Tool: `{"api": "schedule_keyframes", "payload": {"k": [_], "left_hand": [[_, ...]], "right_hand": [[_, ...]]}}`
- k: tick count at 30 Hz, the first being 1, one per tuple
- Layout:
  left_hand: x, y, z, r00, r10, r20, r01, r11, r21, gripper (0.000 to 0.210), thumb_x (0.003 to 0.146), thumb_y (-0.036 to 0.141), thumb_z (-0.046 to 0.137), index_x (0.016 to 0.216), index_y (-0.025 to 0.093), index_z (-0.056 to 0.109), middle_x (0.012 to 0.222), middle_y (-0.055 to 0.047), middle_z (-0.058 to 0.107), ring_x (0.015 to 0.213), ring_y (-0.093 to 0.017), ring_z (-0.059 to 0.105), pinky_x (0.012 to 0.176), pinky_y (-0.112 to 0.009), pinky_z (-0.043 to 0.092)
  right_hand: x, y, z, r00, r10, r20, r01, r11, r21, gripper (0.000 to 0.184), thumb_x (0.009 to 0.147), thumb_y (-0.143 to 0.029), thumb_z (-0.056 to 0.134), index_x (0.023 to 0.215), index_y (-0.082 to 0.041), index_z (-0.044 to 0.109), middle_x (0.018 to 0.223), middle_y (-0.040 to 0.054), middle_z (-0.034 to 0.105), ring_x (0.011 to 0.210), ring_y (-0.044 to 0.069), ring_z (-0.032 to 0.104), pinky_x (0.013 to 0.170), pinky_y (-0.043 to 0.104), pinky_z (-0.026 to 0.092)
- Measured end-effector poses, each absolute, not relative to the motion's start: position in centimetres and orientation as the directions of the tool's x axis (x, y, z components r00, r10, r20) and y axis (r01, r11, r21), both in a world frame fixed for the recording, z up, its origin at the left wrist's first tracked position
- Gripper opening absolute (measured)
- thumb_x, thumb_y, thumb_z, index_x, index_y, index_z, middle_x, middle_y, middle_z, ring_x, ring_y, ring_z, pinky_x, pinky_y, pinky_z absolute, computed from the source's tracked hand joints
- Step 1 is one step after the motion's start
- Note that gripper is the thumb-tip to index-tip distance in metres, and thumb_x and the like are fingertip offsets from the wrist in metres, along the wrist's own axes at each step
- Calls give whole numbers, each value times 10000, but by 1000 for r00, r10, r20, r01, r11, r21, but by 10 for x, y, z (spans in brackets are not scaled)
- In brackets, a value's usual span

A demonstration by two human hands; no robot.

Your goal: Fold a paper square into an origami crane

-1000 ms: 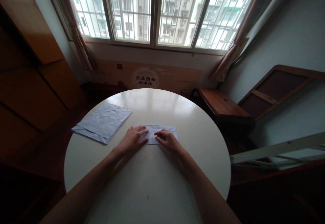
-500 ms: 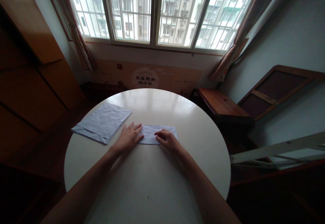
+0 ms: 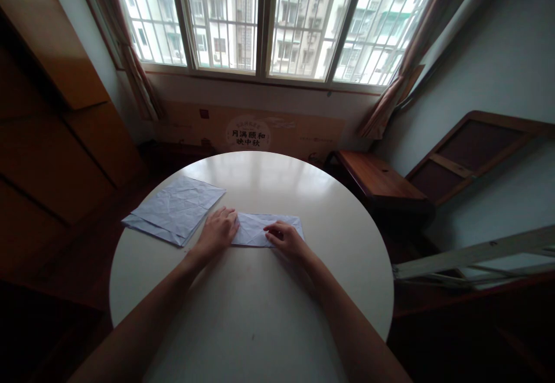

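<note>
A folded sheet of white paper [image 3: 252, 229] lies flat on the round white table [image 3: 260, 296], with creases across its top. My left hand [image 3: 220, 227] covers the paper's left end, its fingers drawn together and bent down over that edge. Curled on the right part of the same paper is my right hand [image 3: 286, 238], thumb and fingertips close together and touching the surface. Beneath both palms the paper is hidden.
A stack of creased paper sheets [image 3: 177, 209] rests at the table's left, close to my left hand. A wooden bench [image 3: 377, 175] stands beyond the table on the right, and an orange-brown cabinet [image 3: 52, 146] on the left. Barred windows [image 3: 299, 24] are ahead.
My left hand has slid a little to the left along the paper, its fingers going from spread to bent together. The right hand stays almost in place.
</note>
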State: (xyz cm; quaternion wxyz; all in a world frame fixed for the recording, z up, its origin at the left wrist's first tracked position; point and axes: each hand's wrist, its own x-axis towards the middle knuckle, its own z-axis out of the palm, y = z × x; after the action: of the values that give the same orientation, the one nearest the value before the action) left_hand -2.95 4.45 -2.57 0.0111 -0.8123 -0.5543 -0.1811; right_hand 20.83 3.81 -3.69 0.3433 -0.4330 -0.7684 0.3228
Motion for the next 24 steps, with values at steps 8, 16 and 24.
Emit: {"api": "schedule_keyframes", "payload": {"k": [8,16,24], "left_hand": [[-21,41,-24,551,738,390,659,-672,340,365,851,361,597,1188,221,610,1198,-88,622,1107,-234,566,973,-396,424],[-12,32,-15,660,676,327,566,-734,377,233,804,322,678,1033,286,692,1123,-34,657,1045,-199,588,988,-385,387],[-12,35,-18,692,641,333,501,-758,419,124,848,293,628,913,269,731,1023,-36,691,934,-172,628,855,-310,453]], "right_hand": [[209,39,-38,-404,878,256,448,434,-782,199,813,-235,585,949,-137,692,805,37,583,649,111,516,628,245,421],[208,36,-33,-387,882,267,442,432,-786,188,825,-228,578,941,-139,694,825,49,603,677,120,537,651,251,435],[207,36,-33,-384,888,253,453,420,-786,187,822,-239,585,937,-144,698,821,43,595,667,116,530,642,249,437]]}}
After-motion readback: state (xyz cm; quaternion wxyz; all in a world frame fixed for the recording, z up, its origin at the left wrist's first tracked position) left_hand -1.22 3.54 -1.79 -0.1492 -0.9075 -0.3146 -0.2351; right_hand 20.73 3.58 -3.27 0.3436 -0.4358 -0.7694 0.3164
